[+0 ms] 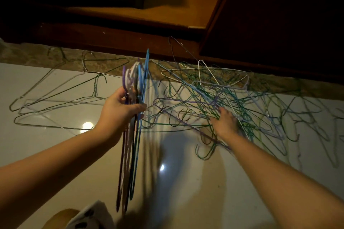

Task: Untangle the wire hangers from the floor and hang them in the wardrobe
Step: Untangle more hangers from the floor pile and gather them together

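At wardrobe edge (111,40): left hand (119,110) clutches hangers (130,154); right hand (225,125) in tangle (195,87), fingers (222,112) unclear.

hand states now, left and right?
Left hand: grips bundle of hangers.
Right hand: in the tangled pile; grip cannot be told.

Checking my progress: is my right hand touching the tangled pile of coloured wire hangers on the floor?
Touching. The head view shows the right hand pushed into the tangled pile, with wires crossing over it.
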`<state>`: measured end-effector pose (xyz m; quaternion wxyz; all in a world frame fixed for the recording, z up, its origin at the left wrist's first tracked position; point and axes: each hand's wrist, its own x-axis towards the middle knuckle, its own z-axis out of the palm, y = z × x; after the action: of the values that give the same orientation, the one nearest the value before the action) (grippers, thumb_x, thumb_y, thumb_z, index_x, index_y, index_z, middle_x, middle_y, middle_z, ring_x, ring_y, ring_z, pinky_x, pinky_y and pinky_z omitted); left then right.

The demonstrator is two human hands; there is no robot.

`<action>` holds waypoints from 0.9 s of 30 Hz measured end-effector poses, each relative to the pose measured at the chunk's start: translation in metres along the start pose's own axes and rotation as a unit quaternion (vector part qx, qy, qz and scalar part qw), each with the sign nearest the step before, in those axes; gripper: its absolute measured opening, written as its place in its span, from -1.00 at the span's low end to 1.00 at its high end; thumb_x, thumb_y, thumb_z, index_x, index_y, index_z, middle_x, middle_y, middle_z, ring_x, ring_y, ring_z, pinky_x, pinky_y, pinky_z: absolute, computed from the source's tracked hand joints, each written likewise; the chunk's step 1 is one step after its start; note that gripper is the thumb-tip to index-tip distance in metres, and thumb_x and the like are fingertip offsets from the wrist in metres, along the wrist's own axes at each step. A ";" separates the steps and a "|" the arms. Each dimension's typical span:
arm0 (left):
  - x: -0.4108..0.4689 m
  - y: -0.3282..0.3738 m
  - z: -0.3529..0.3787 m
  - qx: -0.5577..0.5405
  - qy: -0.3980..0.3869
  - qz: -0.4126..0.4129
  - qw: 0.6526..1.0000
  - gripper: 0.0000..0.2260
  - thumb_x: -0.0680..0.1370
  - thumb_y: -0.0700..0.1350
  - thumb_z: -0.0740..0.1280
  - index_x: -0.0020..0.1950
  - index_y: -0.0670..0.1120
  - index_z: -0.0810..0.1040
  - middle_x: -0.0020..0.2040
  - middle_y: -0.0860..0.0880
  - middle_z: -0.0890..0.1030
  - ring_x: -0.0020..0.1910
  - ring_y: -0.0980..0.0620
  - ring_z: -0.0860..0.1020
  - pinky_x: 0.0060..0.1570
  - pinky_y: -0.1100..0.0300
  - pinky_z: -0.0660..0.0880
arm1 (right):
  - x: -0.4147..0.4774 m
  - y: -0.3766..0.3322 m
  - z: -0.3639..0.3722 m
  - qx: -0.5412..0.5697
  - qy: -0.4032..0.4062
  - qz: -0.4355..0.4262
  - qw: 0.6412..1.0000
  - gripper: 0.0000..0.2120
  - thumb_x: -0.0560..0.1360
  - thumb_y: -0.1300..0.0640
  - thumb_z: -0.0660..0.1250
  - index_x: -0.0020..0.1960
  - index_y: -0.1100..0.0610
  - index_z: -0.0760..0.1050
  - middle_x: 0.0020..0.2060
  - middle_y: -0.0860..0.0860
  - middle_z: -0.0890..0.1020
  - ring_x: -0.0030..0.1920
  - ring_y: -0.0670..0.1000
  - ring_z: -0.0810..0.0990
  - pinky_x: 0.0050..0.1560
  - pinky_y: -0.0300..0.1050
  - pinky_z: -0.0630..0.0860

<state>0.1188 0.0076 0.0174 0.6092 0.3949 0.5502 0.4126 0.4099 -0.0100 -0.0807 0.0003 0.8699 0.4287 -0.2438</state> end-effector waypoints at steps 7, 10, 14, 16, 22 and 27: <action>-0.003 -0.001 -0.008 0.003 0.000 -0.019 1.000 -0.74 0.44 -0.40 0.33 -0.05 -0.04 0.49 -0.14 -0.10 0.60 -0.18 0.00 0.59 -0.38 0.29 0.51 | 0.021 0.020 -0.007 -0.072 -0.073 0.029 0.994 -0.32 0.54 0.00 0.26 0.51 0.08 -0.01 0.48 0.11 0.13 0.44 0.23 0.15 0.38 0.12 0.25; -0.006 -0.001 -0.010 -0.012 -0.020 -0.033 0.999 -0.77 0.47 -0.37 0.30 -0.01 -0.06 0.52 -0.14 -0.12 0.60 -0.17 -0.02 0.60 -0.23 0.15 0.59 | 0.018 0.015 -0.002 -0.059 -0.064 0.028 0.996 -0.38 0.55 0.10 0.24 0.51 0.11 0.02 0.46 0.15 0.18 0.38 0.24 0.27 0.33 0.11 0.34; -0.008 0.001 -0.012 -0.037 -0.042 -0.044 0.997 -0.83 0.51 -0.31 0.26 0.00 -0.07 0.52 -0.14 -0.09 0.59 -0.23 0.07 0.64 -0.26 0.23 0.60 | 0.015 0.012 0.002 -0.044 -0.021 0.038 0.998 -0.46 0.55 0.26 0.17 0.48 0.11 0.09 0.40 0.19 0.29 0.27 0.28 0.40 0.23 0.14 0.42; -0.008 0.002 -0.013 -0.054 -0.036 -0.054 0.996 -0.84 0.51 -0.31 0.27 -0.02 -0.07 0.51 -0.14 -0.08 0.59 -0.25 0.10 0.64 -0.30 0.26 0.59 | 0.014 0.015 0.002 -0.028 0.014 0.035 0.999 -0.50 0.55 0.30 0.14 0.45 0.09 0.15 0.30 0.21 0.42 0.17 0.29 0.49 0.13 0.15 0.49; -0.008 0.007 -0.016 -0.136 -0.060 -0.096 0.984 -0.81 0.38 -0.25 0.32 -0.04 -0.09 0.49 -0.11 -0.12 0.61 -0.29 0.09 0.61 -0.35 0.27 0.56 | 0.004 0.013 -0.008 0.172 0.081 0.003 0.982 -0.77 0.60 0.17 0.16 0.20 0.18 0.49 0.07 0.18 0.60 -0.10 0.13 0.52 -0.11 -0.08 0.44; -0.009 0.005 -0.017 -0.143 -0.090 -0.113 0.979 -0.77 0.46 -0.27 0.28 0.08 -0.07 0.50 -0.21 -0.03 0.65 -0.30 0.11 0.62 -0.37 0.27 0.55 | -0.019 0.012 -0.018 0.315 0.121 -0.013 0.941 -0.79 0.57 0.20 0.21 0.15 0.21 0.54 -0.08 0.09 0.57 -0.08 0.01 0.48 -0.11 -0.18 0.32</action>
<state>0.1008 0.0018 0.0240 0.7493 0.2743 0.4694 0.3780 0.4164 -0.0283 -0.0595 -0.3288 0.8428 0.3384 -0.2590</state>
